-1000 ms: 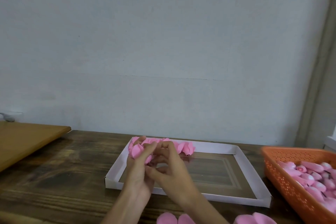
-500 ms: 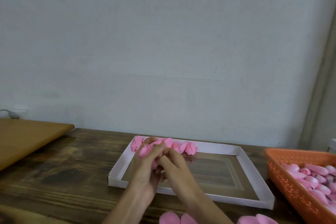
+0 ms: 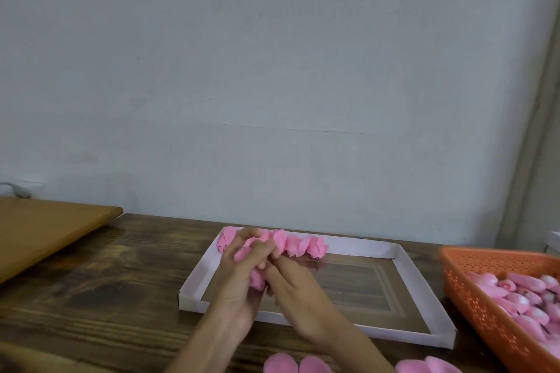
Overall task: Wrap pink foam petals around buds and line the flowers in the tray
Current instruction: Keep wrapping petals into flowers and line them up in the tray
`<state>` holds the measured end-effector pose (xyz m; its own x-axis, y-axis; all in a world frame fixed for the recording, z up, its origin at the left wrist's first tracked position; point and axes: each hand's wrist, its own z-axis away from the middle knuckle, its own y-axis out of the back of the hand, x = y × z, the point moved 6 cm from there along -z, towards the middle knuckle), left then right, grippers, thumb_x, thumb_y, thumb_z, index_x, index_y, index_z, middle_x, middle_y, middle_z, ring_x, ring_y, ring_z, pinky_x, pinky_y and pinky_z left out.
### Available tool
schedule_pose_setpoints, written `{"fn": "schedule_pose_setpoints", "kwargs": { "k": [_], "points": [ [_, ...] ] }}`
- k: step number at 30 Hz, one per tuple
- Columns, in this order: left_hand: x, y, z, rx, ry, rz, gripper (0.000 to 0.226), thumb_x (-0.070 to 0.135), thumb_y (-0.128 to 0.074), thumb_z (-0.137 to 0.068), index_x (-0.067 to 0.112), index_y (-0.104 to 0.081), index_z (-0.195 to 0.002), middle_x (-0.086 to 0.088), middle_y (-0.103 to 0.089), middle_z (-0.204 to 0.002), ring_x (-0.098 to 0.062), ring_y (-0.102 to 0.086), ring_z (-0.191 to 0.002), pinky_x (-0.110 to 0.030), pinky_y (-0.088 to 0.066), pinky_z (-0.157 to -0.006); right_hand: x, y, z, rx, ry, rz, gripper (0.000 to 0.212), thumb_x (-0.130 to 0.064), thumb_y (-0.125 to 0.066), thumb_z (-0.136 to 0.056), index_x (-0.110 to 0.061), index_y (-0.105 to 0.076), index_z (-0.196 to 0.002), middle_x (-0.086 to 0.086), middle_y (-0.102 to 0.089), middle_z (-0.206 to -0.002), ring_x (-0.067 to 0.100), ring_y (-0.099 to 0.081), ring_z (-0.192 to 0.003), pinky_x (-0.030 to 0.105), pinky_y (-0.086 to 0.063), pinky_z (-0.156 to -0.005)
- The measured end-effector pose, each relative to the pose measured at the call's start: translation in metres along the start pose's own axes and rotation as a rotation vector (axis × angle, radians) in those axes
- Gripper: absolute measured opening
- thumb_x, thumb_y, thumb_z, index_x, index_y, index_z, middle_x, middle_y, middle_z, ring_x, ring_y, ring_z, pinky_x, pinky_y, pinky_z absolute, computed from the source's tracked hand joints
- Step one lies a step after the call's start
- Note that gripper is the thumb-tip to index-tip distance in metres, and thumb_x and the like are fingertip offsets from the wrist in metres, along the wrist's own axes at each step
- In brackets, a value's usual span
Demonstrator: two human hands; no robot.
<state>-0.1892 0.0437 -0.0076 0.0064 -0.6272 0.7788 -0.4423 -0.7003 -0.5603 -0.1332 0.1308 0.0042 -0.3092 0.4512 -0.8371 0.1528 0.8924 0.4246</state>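
Both hands meet over the left part of the shallow white tray (image 3: 424,274). My left hand (image 3: 239,288) cups a pink foam flower (image 3: 257,278), its fingers curled round it. My right hand (image 3: 295,291) pinches the same flower from the right, thumb and fingertips against the petals. Most of the flower is hidden between the fingers. A row of finished pink flowers (image 3: 303,247) lies along the tray's far edge, its left end partly behind my left hand.
An orange basket (image 3: 472,291) of pink buds stands at the right. Loose pink petals (image 3: 295,364) lie at the near table edge, more petals (image 3: 428,366) to their right. A lighter wooden board (image 3: 45,230) sits at the far left. A wall rises behind the table.
The hands stay together on the flower and have worked it slightly; the fingers have shifted round the petals. The camera has tipped a little, so the scene sits slightly lower in frame.
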Motion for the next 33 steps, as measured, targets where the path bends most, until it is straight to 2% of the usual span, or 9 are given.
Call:
{"fn": "schedule_pose_setpoints", "kwargs": {
  "k": [3, 6, 10, 13, 16, 19, 22, 26, 33],
  "points": [
    [0.002, 0.007, -0.002, 0.089, -0.032, 0.016, 0.036, 0.008, -0.091, -0.064, 0.024, -0.067, -0.086, -0.010, -0.069, -0.077, -0.021, -0.066, -0.061, -0.029, -0.051, -0.050, -0.003, -0.004, 0.001, 0.020, 0.036, -0.097, 0.012, -0.026, -0.061, -0.098, -0.021, -0.068, -0.106, -0.007, -0.072, -0.096, 0.008, -0.064, -0.089, 0.038, -0.054, -0.085],
    [0.008, 0.011, -0.002, 0.139, -0.068, 0.025, 0.030, 0.016, -0.085, -0.067, 0.021, -0.066, -0.090, -0.011, -0.071, -0.084, -0.023, -0.069, -0.067, -0.033, -0.057, -0.052, -0.004, -0.008, 0.000, 0.057, 0.065, -0.230, 0.032, -0.016, -0.074, -0.090, -0.019, -0.069, -0.122, -0.002, -0.075, -0.110, 0.014, -0.068, -0.103, 0.026, -0.053, -0.087],
    [0.007, 0.007, 0.001, 0.106, -0.032, 0.029, 0.025, 0.020, -0.090, -0.071, 0.027, -0.069, -0.084, -0.006, -0.068, -0.075, -0.020, -0.068, -0.065, -0.032, -0.050, -0.047, -0.007, -0.009, -0.001, 0.008, 0.057, -0.260, 0.015, -0.014, -0.064, -0.099, -0.016, -0.073, -0.110, -0.009, -0.074, -0.094, 0.009, -0.066, -0.089, 0.024, -0.051, -0.077],
    [0.005, 0.004, 0.002, 0.046, 0.030, 0.039, 0.029, 0.034, -0.086, -0.069, 0.031, -0.067, -0.089, -0.007, -0.068, -0.080, -0.020, -0.065, -0.061, -0.027, -0.038, -0.045, -0.006, -0.006, -0.003, -0.055, -0.047, -0.373, 0.023, -0.015, -0.055, -0.104, -0.013, -0.074, -0.093, -0.006, -0.065, -0.081, 0.009, -0.057, -0.075, 0.023, -0.046, -0.065],
    [0.004, 0.006, 0.001, 0.061, 0.037, 0.031, 0.030, 0.037, -0.089, -0.069, 0.030, -0.066, -0.087, -0.003, -0.060, -0.072, -0.019, -0.065, -0.065, -0.028, -0.040, -0.046, -0.005, -0.010, -0.001, -0.125, -0.118, -0.429, 0.024, -0.028, -0.056, -0.100, -0.014, -0.074, -0.093, -0.005, -0.065, -0.082, 0.008, -0.058, -0.077, 0.022, -0.047, -0.066],
    [0.000, 0.012, -0.001, 0.111, 0.063, 0.049, 0.035, 0.042, -0.086, -0.074, 0.020, -0.057, -0.074, -0.003, -0.053, -0.068, -0.021, -0.060, -0.063, -0.030, -0.043, -0.046, -0.005, -0.005, -0.001, -0.156, -0.131, -0.252, 0.026, -0.040, -0.056, -0.100, -0.026, -0.074, -0.088, -0.012, -0.068, -0.082, 0.004, -0.061, -0.078, 0.020, -0.048, -0.068],
    [-0.003, 0.018, -0.003, 0.202, 0.108, 0.116, 0.046, 0.046, -0.083, -0.072, 0.018, -0.046, -0.065, -0.005, -0.051, -0.069, -0.023, -0.058, -0.067, -0.036, -0.053, -0.063, -0.009, 0.011, -0.004, -0.108, -0.050, -0.006, 0.016, -0.043, -0.063, -0.097, -0.032, -0.073, -0.091, -0.020, -0.071, -0.083, -0.003, -0.064, -0.079, 0.017, -0.049, -0.070],
    [-0.001, 0.023, -0.006, 0.343, 0.091, 0.168, 0.039, 0.051, -0.077, -0.073, 0.023, -0.050, -0.075, 0.004, -0.036, -0.058, -0.013, -0.041, -0.048, -0.030, -0.046, -0.057, -0.020, 0.028, -0.003, 0.104, 0.186, 0.339, 0.013, -0.028, -0.078, -0.083, -0.030, -0.068, -0.091, -0.019, -0.069, -0.088, 0.009, -0.066, -0.083, 0.024, -0.054, -0.073],
    [-0.007, 0.020, 0.000, 0.337, 0.141, 0.246, 0.064, 0.074, -0.049, -0.094, 0.013, -0.065, -0.082, -0.011, -0.059, -0.070, -0.028, -0.060, -0.065, -0.037, -0.048, -0.068, -0.031, 0.020, 0.004, 0.043, 0.445, 0.516, 0.021, -0.024, -0.083, -0.080, -0.027, -0.072, -0.098, -0.017, -0.062, -0.095, 0.001, -0.055, -0.085, 0.027, -0.051, -0.074]
  ]
}}
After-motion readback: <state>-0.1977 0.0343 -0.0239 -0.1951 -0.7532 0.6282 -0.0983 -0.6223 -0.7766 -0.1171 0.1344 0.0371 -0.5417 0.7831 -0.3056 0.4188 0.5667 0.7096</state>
